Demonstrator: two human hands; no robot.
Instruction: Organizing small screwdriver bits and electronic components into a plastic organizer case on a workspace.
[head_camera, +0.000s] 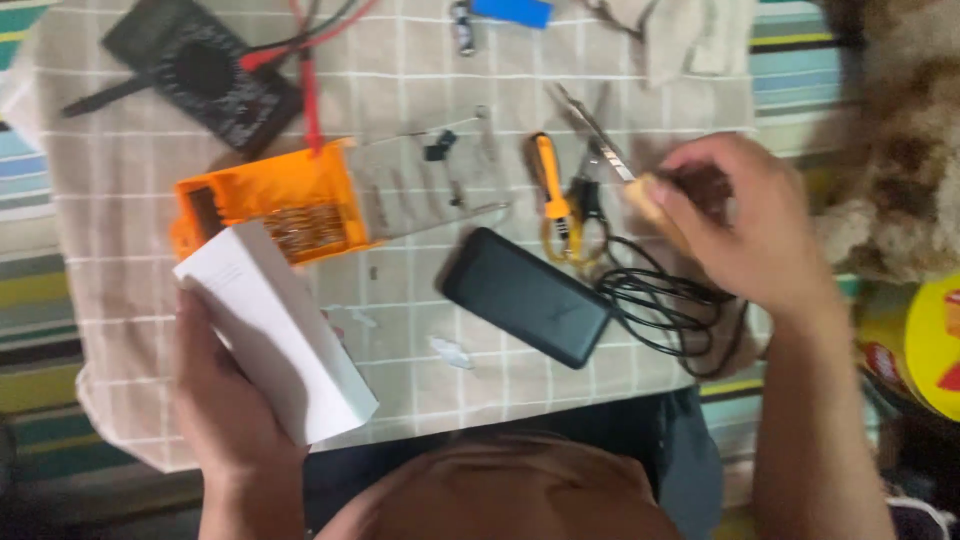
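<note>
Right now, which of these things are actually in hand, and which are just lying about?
In hand:
white box, held by left hand
tweezers, at right hand

Lying about:
multimeter
orange case
black phone
black cable
orange cutters
checked cloth

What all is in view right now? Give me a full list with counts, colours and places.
white rectangular box: 1, white, near left, held in the left hand
orange plastic case: 1, orange with a clear open lid, left of centre on the cloth
black slab-shaped device: 1, black, centre of the cloth
black multimeter: 1, black with red and black leads, far left
orange-handled tool: 1, orange and black, right of centre
coiled black cable: 1, black, below the right hand
blue flat object: 1, blue, far edge
checked beige cloth: 1, beige with white lines, covers the work surface
left hand: 1, grips the box
right hand: 1, blurred, closed around something small; cannot tell what
</note>
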